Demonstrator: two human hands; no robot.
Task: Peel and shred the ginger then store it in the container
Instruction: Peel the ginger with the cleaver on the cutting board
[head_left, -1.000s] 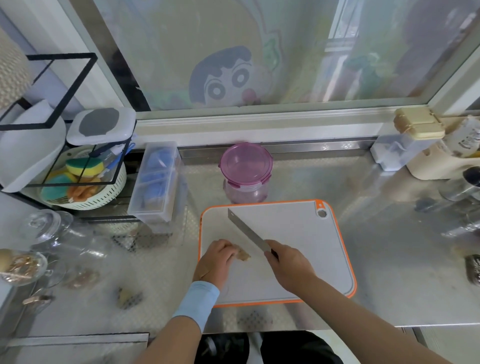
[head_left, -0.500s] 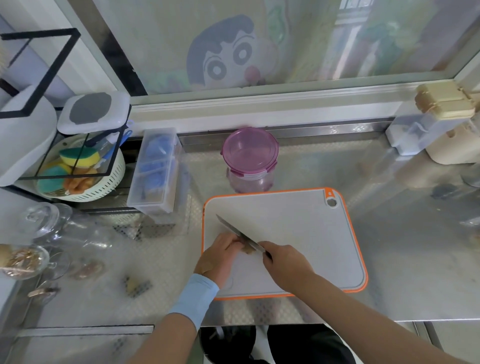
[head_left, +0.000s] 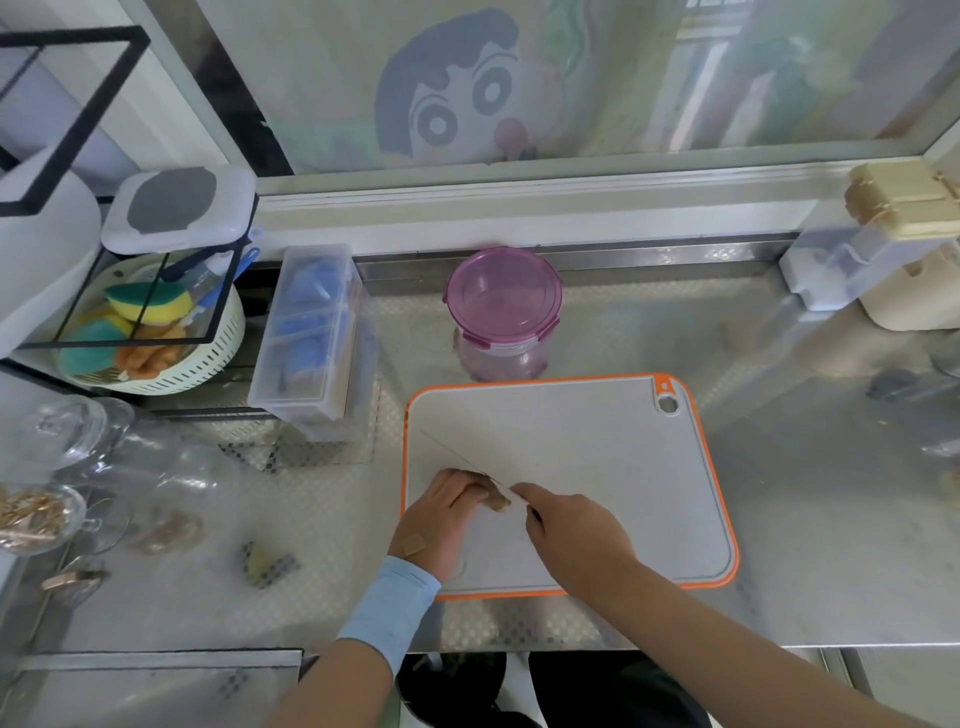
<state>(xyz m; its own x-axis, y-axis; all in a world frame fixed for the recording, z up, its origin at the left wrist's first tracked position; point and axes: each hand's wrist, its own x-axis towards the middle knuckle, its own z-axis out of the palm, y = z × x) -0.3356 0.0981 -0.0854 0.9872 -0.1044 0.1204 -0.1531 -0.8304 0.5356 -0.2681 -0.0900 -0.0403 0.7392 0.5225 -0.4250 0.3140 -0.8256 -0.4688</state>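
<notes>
Now the knife (head_left: 457, 456) is down on the ginger (head_left: 494, 498), and from my remote station I read this as a stroke under way. A second ago the blade was lifted and turned so that its broad face showed above the cutting board (head_left: 597, 452). At this moment it shows only as a thin line, running from the near-left part of the board to the root.

The left hand (head_left: 441, 514) holds the ginger on the board near its left edge, fingers (head_left: 467, 480) curled over the top of the piece, so only its brown right end shows. The right hand (head_left: 571, 535) is closed round the knife's handle, which it almost wholly hides. Both hands meet at the ginger, much where they were before; the view itself has drawn lower and closer.

I cannot tell whether the edge is paring skin or slicing flesh, for the fingers cover the contact. The visible end looks brown, so I judge the peeling is not finished and the shredding not begun. No shreds lie on the board.

The container (head_left: 504, 358) stands on the table (head_left: 805, 519) just beyond the board's far edge, with its purple lid (head_left: 504, 296) on. Storing is a long way off, I judge. With fingertips this close to the blade, a slip is the plain risk.
</notes>
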